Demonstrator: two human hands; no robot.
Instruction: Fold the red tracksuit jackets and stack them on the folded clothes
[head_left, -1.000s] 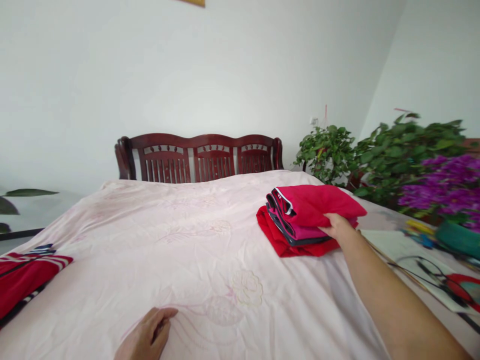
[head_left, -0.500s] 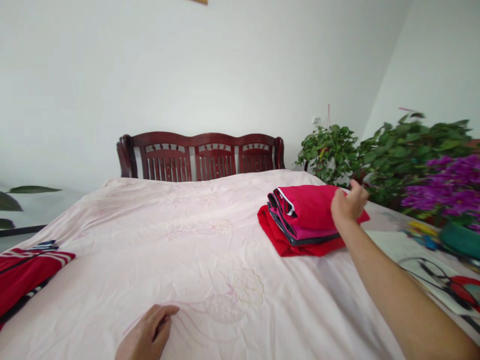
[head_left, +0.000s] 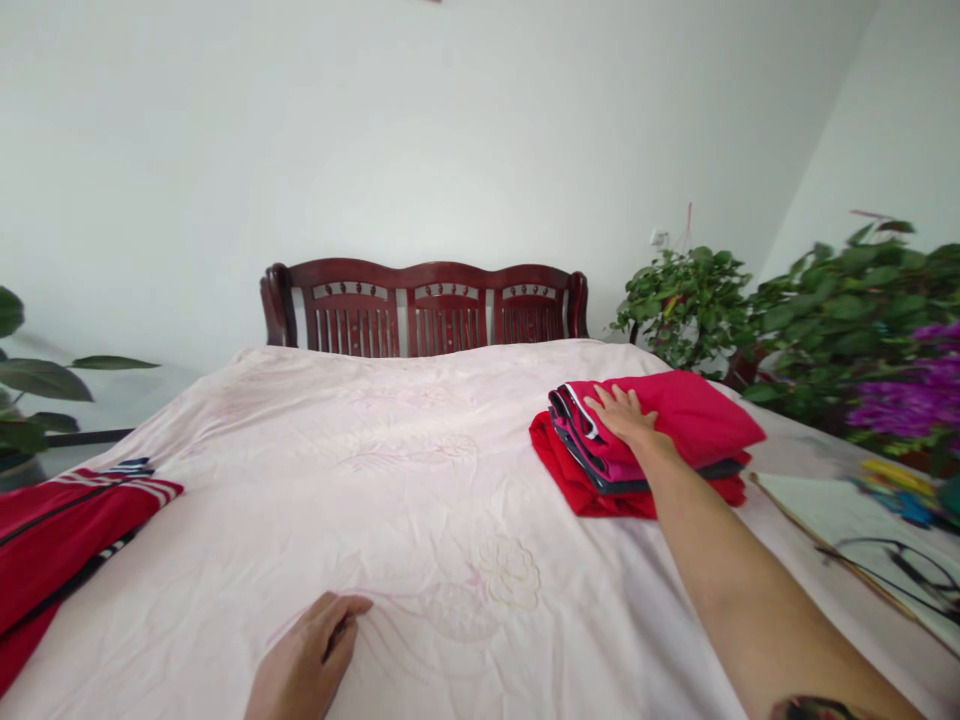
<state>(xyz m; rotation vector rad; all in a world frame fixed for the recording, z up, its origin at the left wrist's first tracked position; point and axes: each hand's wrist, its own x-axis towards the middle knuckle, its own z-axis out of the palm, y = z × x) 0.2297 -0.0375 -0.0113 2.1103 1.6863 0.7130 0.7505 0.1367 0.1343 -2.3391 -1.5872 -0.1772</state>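
A stack of folded red and pink clothes (head_left: 697, 420) lies on the right side of a pale pink bedsheet (head_left: 390, 500). My right hand (head_left: 624, 416) rests flat on top of the stack, fingers spread, near its left folded edge. Palm down on the sheet at the near edge is my left hand (head_left: 311, 660), fingers loosely curled, holding nothing. A red garment with white and dark stripes (head_left: 67, 530) lies at the left edge of the bed.
A dark red wooden bench (head_left: 424, 312) stands against the white wall behind the bed. Green potted plants (head_left: 690, 300) and purple flowers (head_left: 900, 395) line the right side. A patterned mat with cables (head_left: 877, 540) lies at the right.
My right hand let go of the stack's near right edge, lifted, then came down flat on top near its left side. The view shifted slightly left. My left hand stayed put.
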